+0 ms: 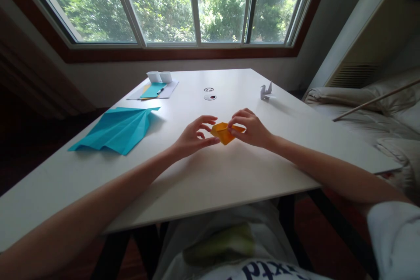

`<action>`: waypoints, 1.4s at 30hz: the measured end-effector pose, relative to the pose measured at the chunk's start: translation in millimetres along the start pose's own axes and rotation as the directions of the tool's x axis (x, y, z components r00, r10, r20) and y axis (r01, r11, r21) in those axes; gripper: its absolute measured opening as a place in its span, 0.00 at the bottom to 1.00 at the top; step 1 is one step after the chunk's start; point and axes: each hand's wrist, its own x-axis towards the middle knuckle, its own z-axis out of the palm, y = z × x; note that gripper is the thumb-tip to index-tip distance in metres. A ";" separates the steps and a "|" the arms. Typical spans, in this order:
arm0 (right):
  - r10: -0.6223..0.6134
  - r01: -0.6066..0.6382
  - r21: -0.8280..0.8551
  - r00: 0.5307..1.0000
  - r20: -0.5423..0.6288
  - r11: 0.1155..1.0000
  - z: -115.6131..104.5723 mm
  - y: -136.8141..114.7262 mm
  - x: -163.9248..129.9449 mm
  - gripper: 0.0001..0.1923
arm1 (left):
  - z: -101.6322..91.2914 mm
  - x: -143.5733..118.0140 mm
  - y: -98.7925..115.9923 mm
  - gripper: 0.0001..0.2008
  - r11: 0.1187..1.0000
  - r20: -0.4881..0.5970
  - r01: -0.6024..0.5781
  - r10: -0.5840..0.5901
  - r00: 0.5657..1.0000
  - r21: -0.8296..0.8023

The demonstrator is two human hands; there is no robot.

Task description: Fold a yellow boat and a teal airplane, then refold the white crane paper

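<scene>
Between my two hands is a small folded piece of orange-yellow origami paper (pixel 224 134), held just over the white table near its front. My right hand (pixel 251 127) pinches it at its right part with thumb and fingers. At its left side my left hand (pixel 198 134) has its thumb and fingers apart, with the thumb tip close to the paper's lower left edge; whether it touches I cannot tell. The fingers of the right hand hide part of the paper's right side.
A creased teal paper sheet (pixel 114 129) lies at left on the white table (pixel 183 183). Behind it are a stack of papers (pixel 153 90) with a pen (pixel 161 90) and two white paper boxes (pixel 159 77). Two round pieces (pixel 210 96) and a white paper crane (pixel 266 90) stand farther back.
</scene>
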 end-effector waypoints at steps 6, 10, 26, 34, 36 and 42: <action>-0.022 0.013 0.078 0.994 0.111 0.997 -0.3 4.4 1.0 0.07 | -1.9 -0.8 -4.3 0.10 0.980 0.059 -0.081 0.072 0.996 0.180; -0.043 0.011 0.185 0.984 0.170 0.983 -10.2 12.7 4.0 0.11 | -5.9 -2.3 -1.2 0.07 0.956 0.108 -0.144 0.119 0.987 0.256; -0.035 -0.062 0.248 0.928 0.370 0.967 -28.7 27.6 5.6 0.10 | -28.2 0.5 4.2 0.09 0.869 0.230 -0.268 0.185 0.955 0.416; -0.001 -0.067 0.231 0.959 0.284 0.971 -27.9 31.2 6.5 0.11 | -41.7 2.6 1.9 0.10 0.854 0.173 -0.268 0.212 0.962 0.446; -0.003 -0.053 0.212 0.967 0.255 0.976 -28.9 32.3 7.0 0.10 | -47.1 2.9 1.7 0.10 0.848 0.158 -0.258 0.207 0.965 0.464; -0.045 -0.013 0.196 0.956 0.289 0.980 -30.1 31.3 6.4 0.07 | -52.4 3.3 2.5 0.12 0.837 0.187 -0.257 0.188 0.964 0.483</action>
